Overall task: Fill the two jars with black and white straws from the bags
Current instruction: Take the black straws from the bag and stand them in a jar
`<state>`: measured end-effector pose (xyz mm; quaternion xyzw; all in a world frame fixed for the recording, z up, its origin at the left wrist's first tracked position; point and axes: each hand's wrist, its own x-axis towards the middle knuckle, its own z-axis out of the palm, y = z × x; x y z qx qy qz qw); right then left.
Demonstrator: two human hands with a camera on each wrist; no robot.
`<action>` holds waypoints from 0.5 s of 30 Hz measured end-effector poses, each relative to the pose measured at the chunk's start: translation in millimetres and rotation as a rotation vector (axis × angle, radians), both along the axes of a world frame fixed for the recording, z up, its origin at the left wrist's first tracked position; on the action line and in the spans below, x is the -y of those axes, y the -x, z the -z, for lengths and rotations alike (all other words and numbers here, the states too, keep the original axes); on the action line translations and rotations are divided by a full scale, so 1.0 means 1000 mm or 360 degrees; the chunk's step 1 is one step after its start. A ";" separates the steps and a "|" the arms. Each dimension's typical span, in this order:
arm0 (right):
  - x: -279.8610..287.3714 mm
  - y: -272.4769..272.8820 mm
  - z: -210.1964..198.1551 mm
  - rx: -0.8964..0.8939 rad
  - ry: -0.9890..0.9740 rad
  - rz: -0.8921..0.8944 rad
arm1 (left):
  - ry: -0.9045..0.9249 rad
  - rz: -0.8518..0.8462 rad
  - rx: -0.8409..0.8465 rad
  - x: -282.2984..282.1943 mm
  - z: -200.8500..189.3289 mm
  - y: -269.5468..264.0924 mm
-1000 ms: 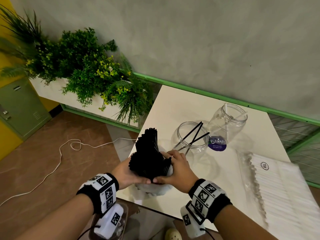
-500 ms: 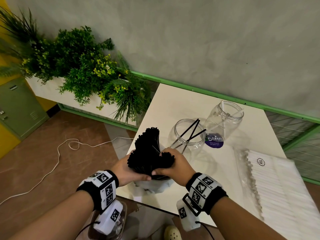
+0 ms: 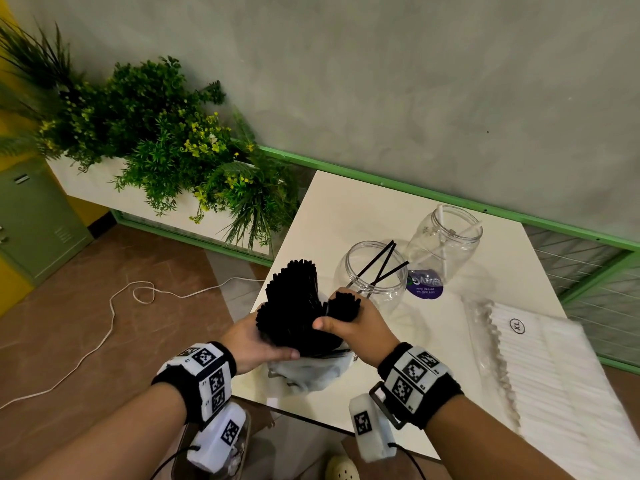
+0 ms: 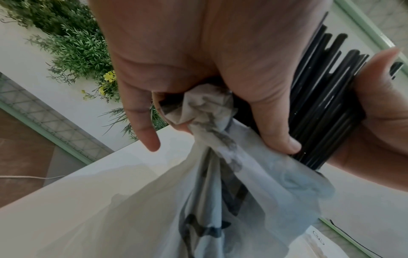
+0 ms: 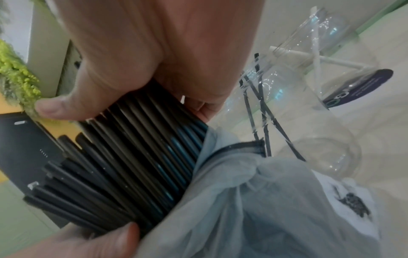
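Note:
A thick bundle of black straws (image 3: 294, 299) (image 5: 141, 157) sticks up out of a thin white plastic bag (image 3: 304, 374) (image 4: 220, 200) at the table's near left corner. My left hand (image 3: 252, 341) (image 4: 198, 61) grips the bundle together with the bunched bag mouth. My right hand (image 3: 353, 323) (image 5: 154, 52) holds a smaller clump of black straws (image 3: 343, 304) split off to the right. Just behind stands a clear jar (image 3: 375, 275) (image 5: 287, 122) with three black straws in it. A second clear jar (image 3: 446, 240) (image 5: 326, 43) behind it holds a few white straws.
A clear bag of white straws (image 3: 540, 375) marked XL lies on the white table (image 3: 346, 216) at the right. A purple round lid or label (image 3: 424, 285) sits by the jars. A planter of green plants (image 3: 166, 143) and a white cable (image 3: 114, 323) lie to the left.
My right hand has drawn a clump of black straws away from the main bundle, to the right toward the near jar. The left hand keeps its hold on the bundle and bag.

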<state>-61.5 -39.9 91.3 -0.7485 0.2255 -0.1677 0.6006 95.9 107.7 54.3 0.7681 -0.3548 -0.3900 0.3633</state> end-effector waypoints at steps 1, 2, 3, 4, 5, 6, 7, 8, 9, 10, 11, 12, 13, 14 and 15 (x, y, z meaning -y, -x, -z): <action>0.000 -0.001 -0.001 0.0019 -0.0010 0.0013 | 0.0000 0.0008 -0.0007 0.000 0.000 0.000; -0.001 -0.002 -0.004 0.0039 -0.0017 0.0032 | 0.0005 0.0005 -0.0023 0.000 -0.001 0.000; -0.002 -0.003 -0.006 0.0059 -0.0017 0.0055 | 0.0021 -0.0007 -0.0038 0.000 -0.001 -0.001; -0.002 -0.004 -0.007 0.0072 -0.0016 0.0075 | 0.0036 -0.0016 -0.0061 0.000 -0.001 -0.001; -0.001 -0.005 -0.008 0.0074 -0.0015 0.0097 | 0.0053 -0.0014 -0.0080 0.000 -0.001 -0.001; -0.001 -0.006 -0.009 0.0073 -0.0014 0.0127 | 0.0059 -0.0013 -0.0093 0.000 -0.001 -0.001; -0.001 -0.007 -0.010 0.0083 -0.0021 0.0165 | 0.0064 -0.0008 -0.0097 0.000 -0.001 0.000; 0.000 -0.008 -0.011 0.0112 -0.0042 0.0211 | 0.0064 -0.0009 -0.0095 0.000 -0.001 0.000; 0.000 -0.008 -0.013 0.0153 -0.0071 0.0258 | 0.0066 -0.0014 -0.0093 0.000 -0.001 0.000; 0.000 -0.009 -0.016 0.0195 -0.0101 0.0295 | 0.0063 -0.0025 -0.0093 0.000 0.000 0.000; 0.001 -0.009 -0.018 0.0229 -0.0123 0.0323 | 0.0055 -0.0035 -0.0090 0.000 0.000 0.000; 0.002 -0.010 -0.020 0.0255 -0.0134 0.0343 | 0.0049 -0.0038 -0.0083 0.000 0.000 0.000; 0.003 -0.010 -0.021 0.0265 -0.0128 0.0362 | 0.0041 -0.0038 -0.0078 0.000 -0.001 0.000; 0.005 -0.011 -0.021 0.0258 -0.0118 0.0382 | 0.0038 -0.0037 -0.0078 0.000 -0.003 0.000; 0.007 -0.011 -0.021 0.0244 -0.0109 0.0401 | 0.0036 -0.0040 -0.0077 0.001 -0.003 0.000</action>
